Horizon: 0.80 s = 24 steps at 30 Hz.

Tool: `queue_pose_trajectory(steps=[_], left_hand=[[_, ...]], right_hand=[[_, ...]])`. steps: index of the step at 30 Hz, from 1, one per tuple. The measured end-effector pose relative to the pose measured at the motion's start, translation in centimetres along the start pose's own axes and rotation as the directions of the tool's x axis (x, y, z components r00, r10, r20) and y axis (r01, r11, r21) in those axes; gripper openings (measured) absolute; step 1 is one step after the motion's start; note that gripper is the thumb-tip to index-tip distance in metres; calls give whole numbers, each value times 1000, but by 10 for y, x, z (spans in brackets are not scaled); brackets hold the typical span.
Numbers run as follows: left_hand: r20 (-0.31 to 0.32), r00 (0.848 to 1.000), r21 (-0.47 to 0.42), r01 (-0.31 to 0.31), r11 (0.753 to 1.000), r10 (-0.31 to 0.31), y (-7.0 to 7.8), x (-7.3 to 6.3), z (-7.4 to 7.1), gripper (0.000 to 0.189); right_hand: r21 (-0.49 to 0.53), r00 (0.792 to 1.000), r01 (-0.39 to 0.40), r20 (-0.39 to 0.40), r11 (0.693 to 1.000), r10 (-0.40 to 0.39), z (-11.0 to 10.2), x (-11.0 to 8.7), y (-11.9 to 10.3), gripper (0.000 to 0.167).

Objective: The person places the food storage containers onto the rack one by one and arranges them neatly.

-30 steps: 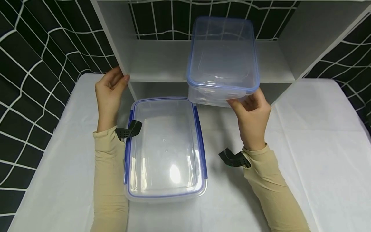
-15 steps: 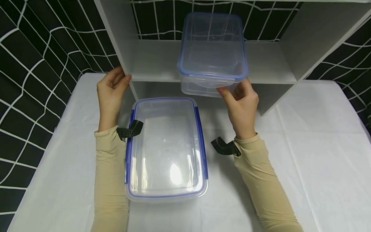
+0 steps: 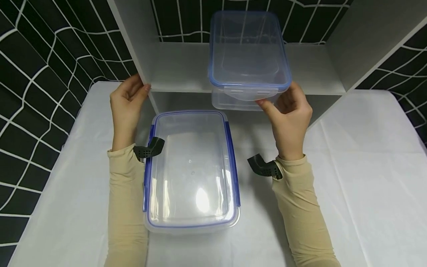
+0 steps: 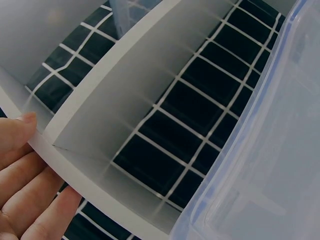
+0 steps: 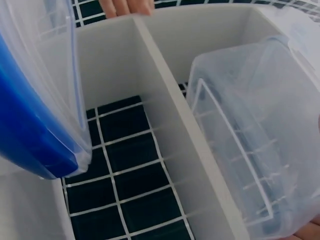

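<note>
Smaller box (image 3: 250, 55) gripped at the shelf (image 3: 180, 70)

Head: upper centre, the right hand (image 3: 290, 115) pinches the smaller box's near right corner; upper left, the left hand (image 3: 128, 102) pinches the shelf's edge. Left of centre, a larger box (image 3: 191, 167) lies on the tabletop (image 3: 370, 174).

Left wrist: fingers grip the shelf's edge, lower left.

Right wrist: smaller box right.

The head view looks down; closer wrist views share the shelf (image 3: 181, 68).

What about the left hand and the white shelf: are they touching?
Touching: the left wrist view shows the left hand gripping the edge of the white shelf.
</note>
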<state>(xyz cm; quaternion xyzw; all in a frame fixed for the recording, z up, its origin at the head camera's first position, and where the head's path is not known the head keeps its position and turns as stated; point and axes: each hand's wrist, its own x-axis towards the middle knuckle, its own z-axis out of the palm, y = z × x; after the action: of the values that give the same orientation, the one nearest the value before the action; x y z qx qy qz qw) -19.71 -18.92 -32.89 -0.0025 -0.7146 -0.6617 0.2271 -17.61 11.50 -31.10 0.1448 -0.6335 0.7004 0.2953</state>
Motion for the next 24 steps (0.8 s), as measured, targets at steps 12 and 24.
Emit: queue_pose_trajectory(steps=[12,24], left_hand=[[-9,1000,-18,14,1000,-14,2,0,1,34],[-4,1000,-8,-2,1000,2,3,-1,2,33]], right_hand=[[62,999,-17,53,998,14,8,-5,-1,46],[-6,977,46,208,999,-44,15,-9,4,52]])
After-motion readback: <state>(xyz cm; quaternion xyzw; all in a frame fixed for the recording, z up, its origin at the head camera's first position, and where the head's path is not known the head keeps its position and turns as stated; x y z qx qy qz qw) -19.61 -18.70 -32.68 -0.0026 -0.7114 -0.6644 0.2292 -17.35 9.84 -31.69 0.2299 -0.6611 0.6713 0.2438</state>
